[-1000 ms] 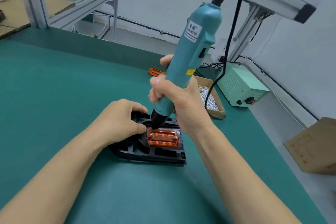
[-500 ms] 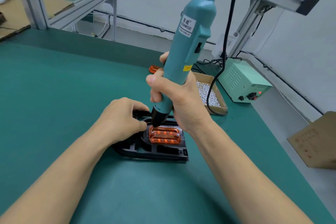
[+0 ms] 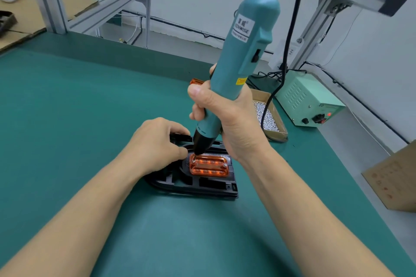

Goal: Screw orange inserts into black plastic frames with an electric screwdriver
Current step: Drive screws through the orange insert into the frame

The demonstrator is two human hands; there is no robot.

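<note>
A black plastic frame lies on the green mat, with an orange insert seated in its recess. A screw head shows at the insert's right end. My right hand grips the teal electric screwdriver, tilted, its black tip pressed on the insert's upper left corner. My left hand holds the frame's left far side, fingers curled over its edge beside the tip.
A cardboard tray of loose silver screws sits right of my right hand. A pale green power box stands behind it, its cable running to the driver. Another orange insert lies beyond. A cardboard box sits off the table's right edge.
The view has shifted slightly. The screwdriver stays on the insert's upper left corner and stands a little more upright. Both hands keep their holds.
</note>
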